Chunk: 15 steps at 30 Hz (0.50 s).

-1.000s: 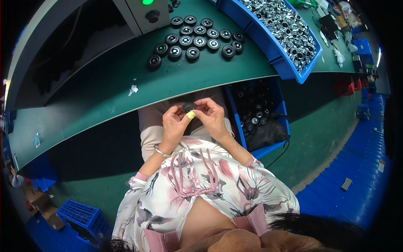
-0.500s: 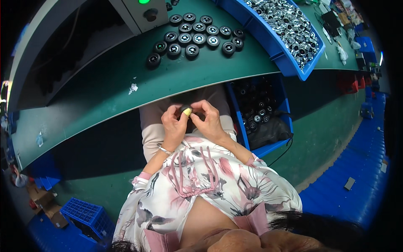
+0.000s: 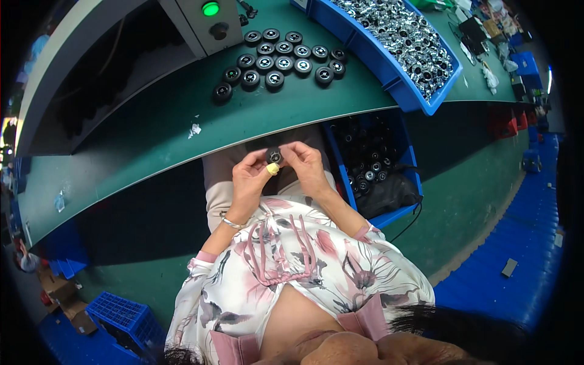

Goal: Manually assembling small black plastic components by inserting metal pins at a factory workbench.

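A small black wheel (image 3: 274,156) with a silvery hub is held above my lap, its hub side turned up. My left hand (image 3: 247,181) grips its left edge, the thumb wrapped in yellow tape at the lower rim. At the wheel's right edge, the fingers and thumb of my right hand (image 3: 308,170) are closed on it. Beyond my hands, several similar black wheels (image 3: 283,63) with shiny hubs lie in loose rows on the green table (image 3: 243,121).
A blue bin (image 3: 420,100) full of shiny silver parts juts over the table's edge. Below it, another blue bin (image 3: 414,176) holds black wheels and a dark cloth. A machine (image 3: 201,27) with a lit green button stands at left. Scraps (image 3: 194,130) lie near the edge.
The wheel has been turned so its hub side now shows upward. My fingers have spread slightly around its edges, and the view has shifted a little.
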Motion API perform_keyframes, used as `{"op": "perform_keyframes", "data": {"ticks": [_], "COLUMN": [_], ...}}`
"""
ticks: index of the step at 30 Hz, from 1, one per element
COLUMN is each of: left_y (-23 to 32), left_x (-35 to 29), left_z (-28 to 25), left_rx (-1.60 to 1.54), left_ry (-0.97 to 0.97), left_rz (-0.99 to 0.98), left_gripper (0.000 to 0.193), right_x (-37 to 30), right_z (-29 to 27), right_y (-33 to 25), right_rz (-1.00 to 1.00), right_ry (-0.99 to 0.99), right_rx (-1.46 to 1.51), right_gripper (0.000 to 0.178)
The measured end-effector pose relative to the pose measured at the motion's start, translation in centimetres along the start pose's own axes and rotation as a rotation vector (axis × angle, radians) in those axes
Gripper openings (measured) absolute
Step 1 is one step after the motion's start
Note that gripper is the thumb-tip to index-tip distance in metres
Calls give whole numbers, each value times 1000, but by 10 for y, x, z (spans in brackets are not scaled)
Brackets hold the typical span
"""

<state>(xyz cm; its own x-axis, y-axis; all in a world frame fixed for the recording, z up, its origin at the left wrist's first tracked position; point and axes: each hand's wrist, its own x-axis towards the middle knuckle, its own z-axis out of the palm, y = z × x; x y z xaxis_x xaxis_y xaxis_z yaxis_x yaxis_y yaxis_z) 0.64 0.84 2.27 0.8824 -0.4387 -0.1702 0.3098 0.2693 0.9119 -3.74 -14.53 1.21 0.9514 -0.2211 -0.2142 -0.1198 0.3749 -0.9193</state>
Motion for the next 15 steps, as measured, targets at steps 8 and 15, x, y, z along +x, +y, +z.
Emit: {"op": "perform_keyframes", "data": {"ticks": [8,15], "left_y": [10,5], "left_x": [-10,-24], "left_z": [-2,-7], "left_rx": [13,230], "left_ry": [-29,81], "left_rz": [72,187], "left_gripper": [18,9], "right_x": [-9,-30], "right_z": [14,26], "right_y": [-11,-18], "right_rz": [-259,-620], "right_ry": [-29,22], "right_rx": [-253,-741], "right_gripper": [16,14]}}
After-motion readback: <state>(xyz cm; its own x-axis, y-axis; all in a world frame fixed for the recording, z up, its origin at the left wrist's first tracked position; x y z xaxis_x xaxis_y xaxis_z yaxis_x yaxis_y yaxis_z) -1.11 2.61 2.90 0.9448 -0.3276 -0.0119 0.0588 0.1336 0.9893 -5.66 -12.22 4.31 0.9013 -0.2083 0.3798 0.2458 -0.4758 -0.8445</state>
